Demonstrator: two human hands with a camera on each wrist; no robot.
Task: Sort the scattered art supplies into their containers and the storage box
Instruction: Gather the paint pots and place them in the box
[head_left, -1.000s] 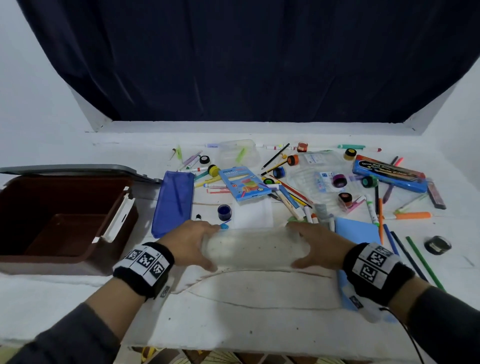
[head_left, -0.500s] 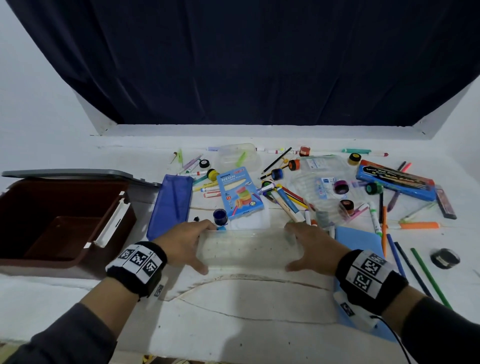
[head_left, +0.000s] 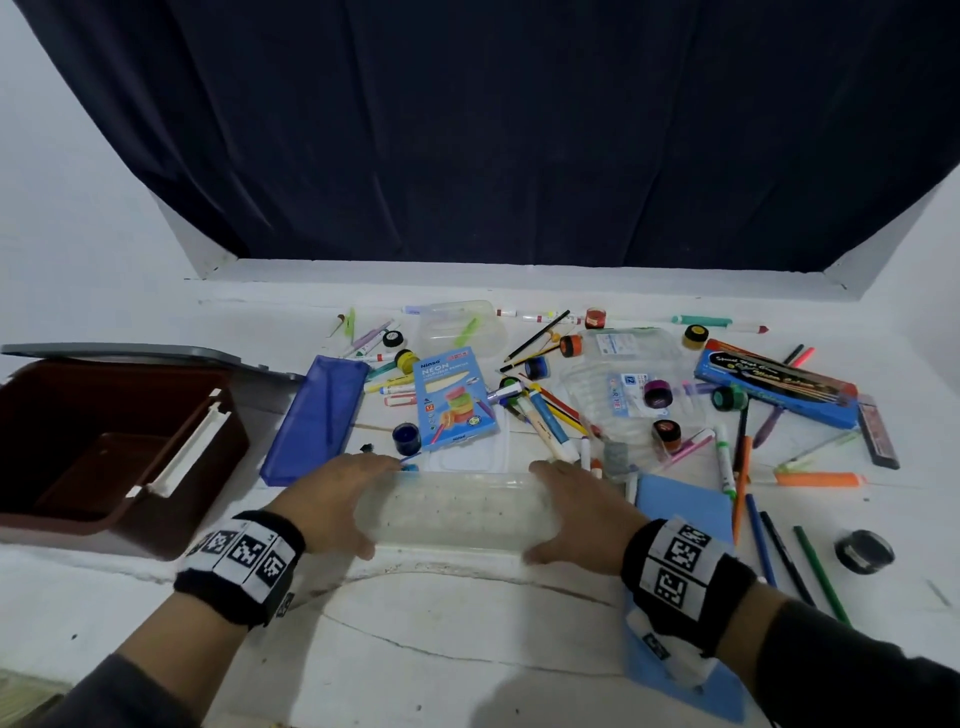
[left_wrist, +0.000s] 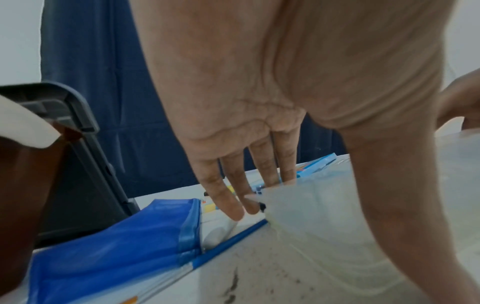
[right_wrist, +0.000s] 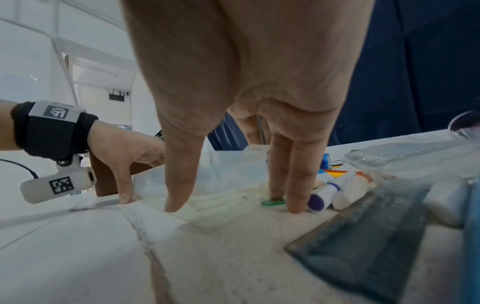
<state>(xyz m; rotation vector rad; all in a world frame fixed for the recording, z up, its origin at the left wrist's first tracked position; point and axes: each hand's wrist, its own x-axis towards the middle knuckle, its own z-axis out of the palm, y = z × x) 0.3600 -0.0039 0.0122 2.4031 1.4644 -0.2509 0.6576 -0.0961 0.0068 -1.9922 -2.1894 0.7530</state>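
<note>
Hands: left hand (head_left: 332, 506) and right hand (head_left: 582, 514), each grip clasping clear container (head_left: 457, 512) ends.

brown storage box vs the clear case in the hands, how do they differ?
The brown plastic storage box is opaque; the clear plastic rectangular case is see-through. The storage box is deep and bulky; the clear case is long and shallow. The storage box sits untouched at the table's left; the left hand and right hand hold the clear case by its ends, thumbs on its near side, fingers on the far side. Both show no supplies inside.
</note>
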